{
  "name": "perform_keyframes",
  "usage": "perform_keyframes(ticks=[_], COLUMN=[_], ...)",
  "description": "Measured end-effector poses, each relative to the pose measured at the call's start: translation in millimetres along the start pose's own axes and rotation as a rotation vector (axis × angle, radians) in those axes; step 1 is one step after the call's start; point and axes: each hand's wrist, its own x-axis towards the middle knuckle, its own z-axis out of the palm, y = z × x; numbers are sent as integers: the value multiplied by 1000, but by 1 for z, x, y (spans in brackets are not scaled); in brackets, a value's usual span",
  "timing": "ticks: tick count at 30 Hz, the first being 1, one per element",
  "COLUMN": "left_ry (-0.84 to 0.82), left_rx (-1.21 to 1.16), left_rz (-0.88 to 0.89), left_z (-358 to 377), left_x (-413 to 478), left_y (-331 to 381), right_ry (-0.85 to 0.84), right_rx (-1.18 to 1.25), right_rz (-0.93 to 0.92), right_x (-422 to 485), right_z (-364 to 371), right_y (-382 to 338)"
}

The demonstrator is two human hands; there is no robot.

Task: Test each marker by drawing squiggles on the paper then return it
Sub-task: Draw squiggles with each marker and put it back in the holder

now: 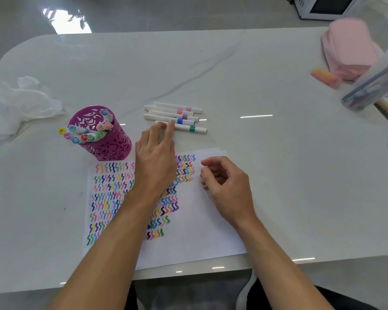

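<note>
Green-banded marker point(189, 129), nearest of the row on the desk point(255, 86) beyond the paper point(199, 231), is being touched by the flat, empty left hand point(156, 153) and is best being rolled clear before pinching, the right hand point(224, 182) being held loosely curled, empty.

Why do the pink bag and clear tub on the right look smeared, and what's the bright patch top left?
Head view: the pink bag and clear tub are blurred near the frame's edge; the bright patch is glare on the glossy floor; the table edge bows from the wide-angle lens; the markers look sharp.
</note>
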Motion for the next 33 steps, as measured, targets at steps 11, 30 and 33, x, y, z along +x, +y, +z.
perform_keyframes(ticks=[11,30,33], left_ry=[122,49,-9], left_rx=[-86,-351,-495], left_rz=[-57,-152,-242], left_z=[-16,-54,-67], left_x=[6,-35,-51], left_y=[-10,34,44], right_ry=[19,5,-21], right_rx=[-26,38,85], right_rz=[9,6,-7], right_x=[0,-3,-7], right_z=[2,7,9], right_y=[0,-29,-43])
